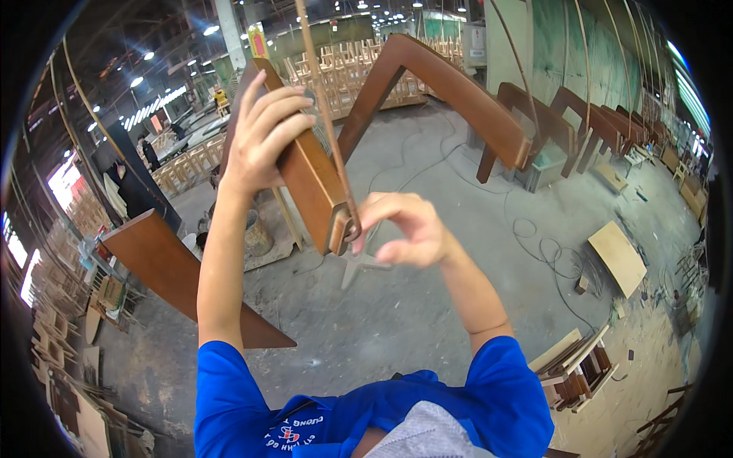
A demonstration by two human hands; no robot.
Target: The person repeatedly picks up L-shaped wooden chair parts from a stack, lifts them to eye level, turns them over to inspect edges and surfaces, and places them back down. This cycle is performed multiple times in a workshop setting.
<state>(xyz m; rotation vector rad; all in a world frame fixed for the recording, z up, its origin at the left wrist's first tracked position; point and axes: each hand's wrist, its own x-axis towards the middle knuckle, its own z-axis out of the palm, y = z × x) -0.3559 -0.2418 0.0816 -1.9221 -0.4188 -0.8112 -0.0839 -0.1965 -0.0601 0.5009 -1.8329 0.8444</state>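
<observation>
My left hand (271, 130) is wrapped over the upper part of a brown varnished wooden furniture part (317, 183), thumb hidden behind it. This part slants in front of me, its near end towards my right hand. A thin rust-brown rod (327, 114) comes down from above and ends in a hook (353, 229) at that near end. My right hand (405, 229) is beside the hook, its fingers bent and their tips blurred against it. Its thumb stands apart from the fingers. Whether the hook sits in the wood I cannot tell.
An angled brown wooden part (450, 80) hangs ahead, with several similar parts (569, 122) in a row at right. Another brown board (175, 267) is at left. A bucket (258, 235), loose hoses (553, 256), a pale panel (617, 258) and stacked wood (578, 370) occupy the floor.
</observation>
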